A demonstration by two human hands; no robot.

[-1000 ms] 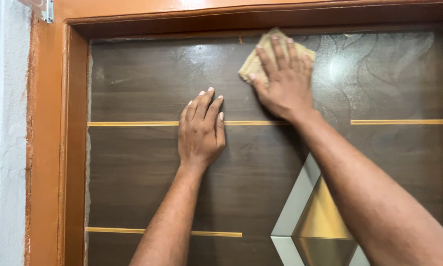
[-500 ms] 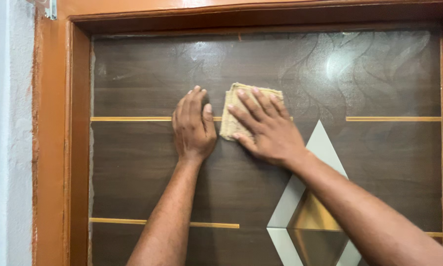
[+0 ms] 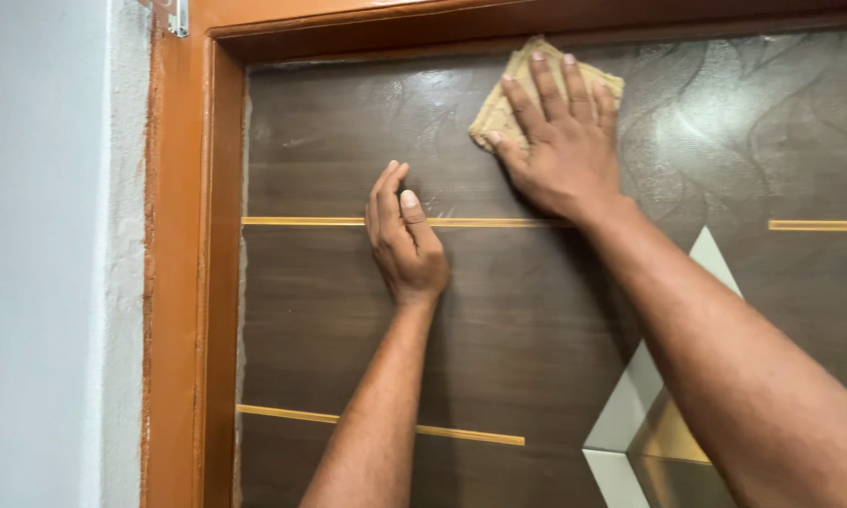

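Note:
A dark brown wooden door (image 3: pixel 329 310) fills the view. My right hand (image 3: pixel 565 141) presses a folded tan cloth (image 3: pixel 508 94) flat against the door's top part, just under the frame, fingers spread over it. My left hand (image 3: pixel 405 235) rests on the door lower and to the left, fingers together and pointing up, across a thin gold strip (image 3: pixel 301 222). It holds nothing.
An orange-brown door frame (image 3: pixel 179 263) runs down the left and across the top. A white wall (image 3: pixel 38 254) lies left of it. A silver and gold diamond inlay (image 3: pixel 649 433) sits at the lower right. A second gold strip (image 3: pixel 282 415) crosses lower down.
My right hand has slid the cloth from the door's middle, beside my left hand, up to the top edge. The view has shifted left, showing more wall.

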